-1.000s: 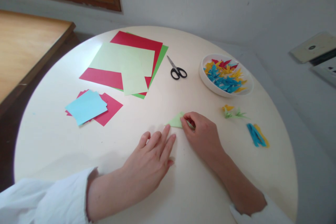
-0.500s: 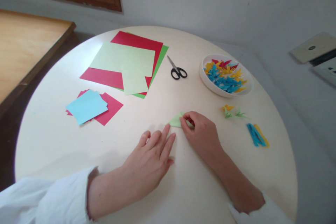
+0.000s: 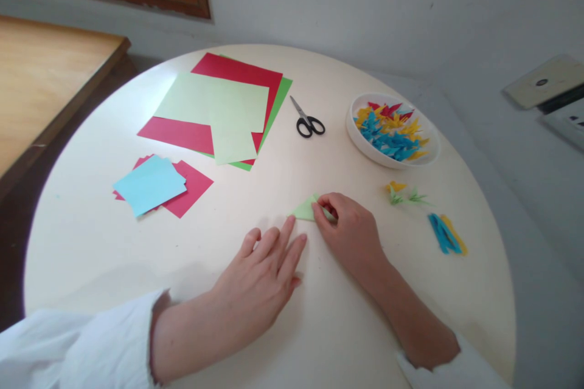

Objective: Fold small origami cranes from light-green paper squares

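Note:
A small folded piece of light green paper (image 3: 305,209) lies flat on the white round table, its visible part triangular. My right hand (image 3: 349,228) pinches its right side between thumb and fingers, which cover that part. My left hand (image 3: 264,273) rests on the table to the lower left, fingers spread, with one fingertip touching the paper's left corner. To the right of my right hand lie a yellow folded paper piece (image 3: 396,186) and light green folded paper pieces (image 3: 416,197).
Large red and green sheets (image 3: 237,106) lie at the back left, with smaller blue and red squares (image 3: 152,185) before them. Black-handled scissors (image 3: 306,121) lie mid-table. A white bowl (image 3: 392,163) holds many folded paper cranes. Blue and yellow strips (image 3: 444,234) lie at the right.
Both hands stay almost where they were around the light green paper. The whole view has shifted very slightly.

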A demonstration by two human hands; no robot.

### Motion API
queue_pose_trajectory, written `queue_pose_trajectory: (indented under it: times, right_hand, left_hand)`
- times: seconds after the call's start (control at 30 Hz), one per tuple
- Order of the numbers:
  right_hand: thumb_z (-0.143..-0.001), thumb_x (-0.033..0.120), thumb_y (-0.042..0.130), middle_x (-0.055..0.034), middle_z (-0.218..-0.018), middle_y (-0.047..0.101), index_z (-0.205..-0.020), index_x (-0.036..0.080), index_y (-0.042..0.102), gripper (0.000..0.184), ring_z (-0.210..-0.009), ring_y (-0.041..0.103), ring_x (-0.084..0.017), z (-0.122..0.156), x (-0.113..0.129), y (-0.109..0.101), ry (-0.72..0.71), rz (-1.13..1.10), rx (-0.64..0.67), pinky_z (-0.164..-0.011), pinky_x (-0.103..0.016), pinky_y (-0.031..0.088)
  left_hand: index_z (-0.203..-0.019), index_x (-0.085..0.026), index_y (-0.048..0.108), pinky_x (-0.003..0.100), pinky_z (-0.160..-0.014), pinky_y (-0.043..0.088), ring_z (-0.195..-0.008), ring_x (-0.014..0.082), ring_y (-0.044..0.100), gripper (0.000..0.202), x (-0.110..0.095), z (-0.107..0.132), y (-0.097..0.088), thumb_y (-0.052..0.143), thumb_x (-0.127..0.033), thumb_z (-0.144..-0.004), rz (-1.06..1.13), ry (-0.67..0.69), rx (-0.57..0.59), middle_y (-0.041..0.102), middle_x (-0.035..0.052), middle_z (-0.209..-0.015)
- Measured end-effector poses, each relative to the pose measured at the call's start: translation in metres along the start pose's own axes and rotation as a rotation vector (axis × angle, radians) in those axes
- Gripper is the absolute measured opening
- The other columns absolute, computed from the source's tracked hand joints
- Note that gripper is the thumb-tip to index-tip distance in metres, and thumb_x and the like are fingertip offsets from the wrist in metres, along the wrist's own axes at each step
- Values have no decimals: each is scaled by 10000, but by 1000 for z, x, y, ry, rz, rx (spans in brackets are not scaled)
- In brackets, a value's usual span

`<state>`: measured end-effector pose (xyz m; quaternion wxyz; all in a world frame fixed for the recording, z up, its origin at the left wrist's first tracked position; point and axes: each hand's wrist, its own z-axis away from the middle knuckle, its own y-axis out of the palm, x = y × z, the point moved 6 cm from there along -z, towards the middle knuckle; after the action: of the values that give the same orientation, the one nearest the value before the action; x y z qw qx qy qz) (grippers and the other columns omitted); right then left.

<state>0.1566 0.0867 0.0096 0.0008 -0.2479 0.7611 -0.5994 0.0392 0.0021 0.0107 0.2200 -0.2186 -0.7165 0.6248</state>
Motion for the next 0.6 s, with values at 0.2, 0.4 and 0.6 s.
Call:
queue_pose_trajectory:
  times: [0.2,0.4,0.6]
  right_hand:
    - [-816,219,485,-26,-633,639,-696,188,574,153,-565,549,-148,-1,0,0,5,3,10,-563,-253,372]
    - [-819,225,478,-23,-618,628,-690,191,570,162,-551,534,-147,-1,0,0,-4,12,12,-552,-256,359]
    - [-815,220,480,-17,-620,627,-687,195,566,156,-553,534,-141,-1,0,0,-4,3,7,-552,-250,359]
  left_hand:
    - [-1296,-126,492,405,-847,355,-1063,280,514,425,0,-1,-1,379,-314,-932,5,-1,-2,492,170,-1366]
    - [-1299,-125,488,404,-863,356,-1086,278,497,431,1,-2,0,383,-324,-931,9,-3,26,479,177,-1373]
    - [-1285,-104,501,410,-861,349,-1092,289,489,435,1,-1,-1,361,-319,-934,-4,-11,-17,498,166,-1359]
